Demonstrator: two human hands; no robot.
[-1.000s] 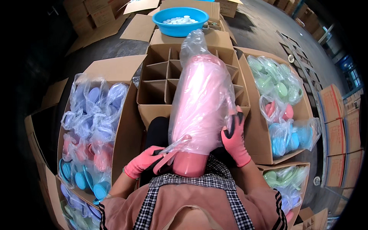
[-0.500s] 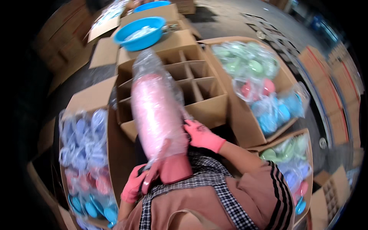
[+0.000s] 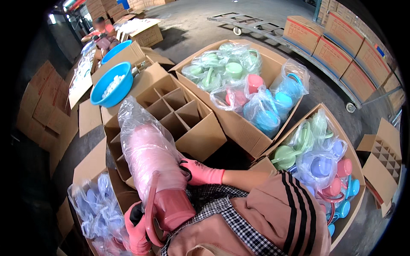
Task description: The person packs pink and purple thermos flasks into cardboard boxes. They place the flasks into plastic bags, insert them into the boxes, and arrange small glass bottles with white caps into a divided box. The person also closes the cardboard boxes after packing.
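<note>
A large pink thermos flask (image 3: 147,149) lies tilted against my lap, its far part inside a clear plastic bag (image 3: 136,114). The dark pink near end (image 3: 174,209) and curved handle (image 3: 150,209) stick out of the bag towards me. My left hand (image 3: 137,232), in a pink glove with black fingertips, is closed round the handle. On the flask's right side, my right hand (image 3: 201,173) grips it with curled fingers, in a matching glove. Just beyond the flask stands an open carton with cardboard dividers (image 3: 200,130); the bagged end overhangs its near left part.
Cartons of bagged green, pink and blue parts stand to the right (image 3: 252,143) and near right (image 3: 356,205); bagged lilac parts (image 3: 96,209) lie at left. A blue basin (image 3: 112,100) holds small white pieces. Farther off are a loaded trolley (image 3: 350,102) and another person (image 3: 102,32).
My view has swung to the right and up, bringing the trolley and the other person into sight. The flask stays in both hands, its handle still held by the left.
</note>
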